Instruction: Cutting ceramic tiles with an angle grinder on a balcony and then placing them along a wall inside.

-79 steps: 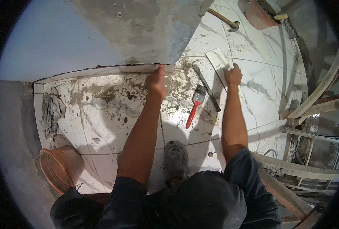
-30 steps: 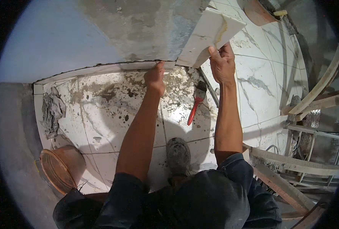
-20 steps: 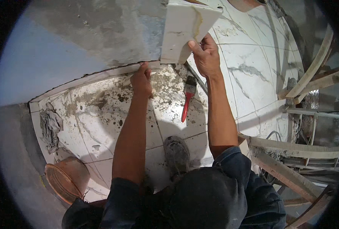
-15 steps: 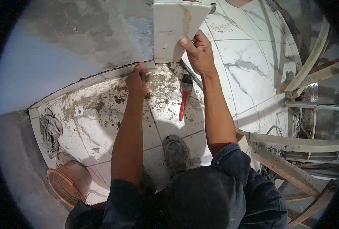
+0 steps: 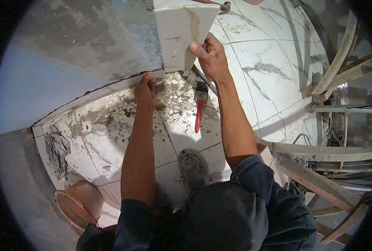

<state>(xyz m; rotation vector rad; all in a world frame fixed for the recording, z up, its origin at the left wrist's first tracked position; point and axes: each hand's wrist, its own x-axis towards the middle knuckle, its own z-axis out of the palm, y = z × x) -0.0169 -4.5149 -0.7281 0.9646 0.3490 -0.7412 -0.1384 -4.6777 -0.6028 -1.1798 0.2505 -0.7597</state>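
Right hand point(image 5: 213, 60): grip clamped on white tile point(image 5: 179, 39). Left hand point(image 5: 145, 92): touches skirting point(image 5: 119, 86) at floor point(image 5: 278, 94) edge; I cannot tell its grip.

Tile point(image 5: 179, 39): in right hand point(image 5: 215, 58), beside wall point(image 5: 110, 37). Skirting strip point(image 5: 119, 87): along wall foot; left hand point(image 5: 145, 92) near its right end. Paintbrush point(image 5: 201, 100): on tiled floor point(image 5: 278, 94), between forearms point(image 5: 238, 121). Rag point(image 5: 57, 151): floor, left. Bucket point(image 5: 85, 198): lower left, near rag. Hammer point(image 5: 224, 7): beyond tile. Timbers point(image 5: 319, 151): right.

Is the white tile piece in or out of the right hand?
In: the right hand grips the white tile piece, thumb on its face.
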